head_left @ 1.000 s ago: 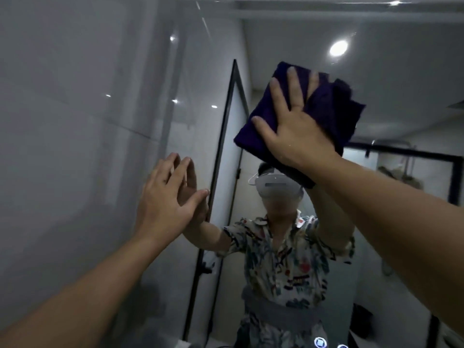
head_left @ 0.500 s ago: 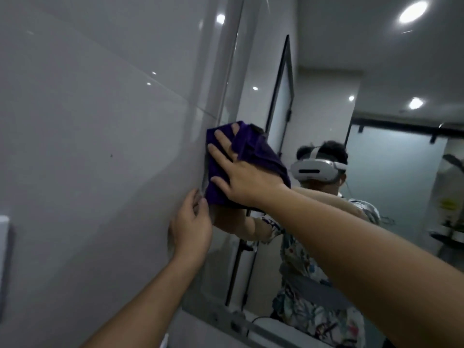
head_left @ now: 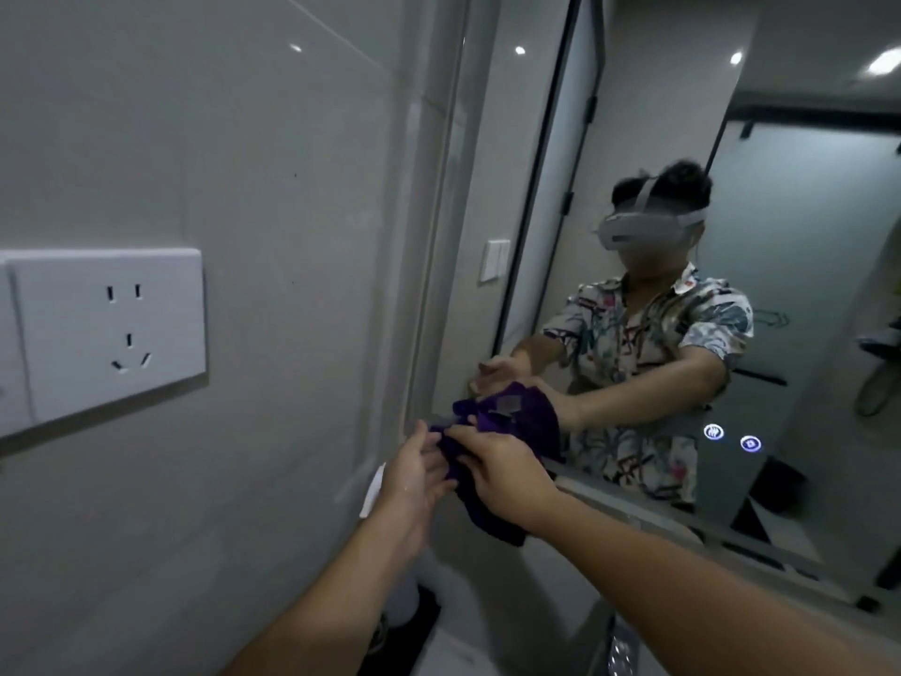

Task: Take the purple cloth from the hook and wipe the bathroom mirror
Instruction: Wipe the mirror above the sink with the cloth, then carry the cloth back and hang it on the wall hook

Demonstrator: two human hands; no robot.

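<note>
The purple cloth point(head_left: 492, 514) is bunched at the mirror's lower left corner, hanging a little below the bottom edge. My right hand point(head_left: 507, 473) grips it from the right and presses it on the mirror point(head_left: 634, 139). My left hand point(head_left: 414, 475) is just left of the cloth, fingers spread and touching its left side. The mirror reflects both arms, the cloth and a person in a patterned shirt with a headset.
A white wall socket point(head_left: 109, 329) sits on the grey tiled wall at the left. Two lit touch buttons point(head_left: 731, 437) glow in the mirror's lower part. Below the mirror runs a ledge point(head_left: 682, 524); a white object point(head_left: 373, 490) sticks out by the left hand.
My right hand has dragged the cloth from the top of the mirror down its left edge to the bottom corner. My left hand followed down and now touches the cloth.
</note>
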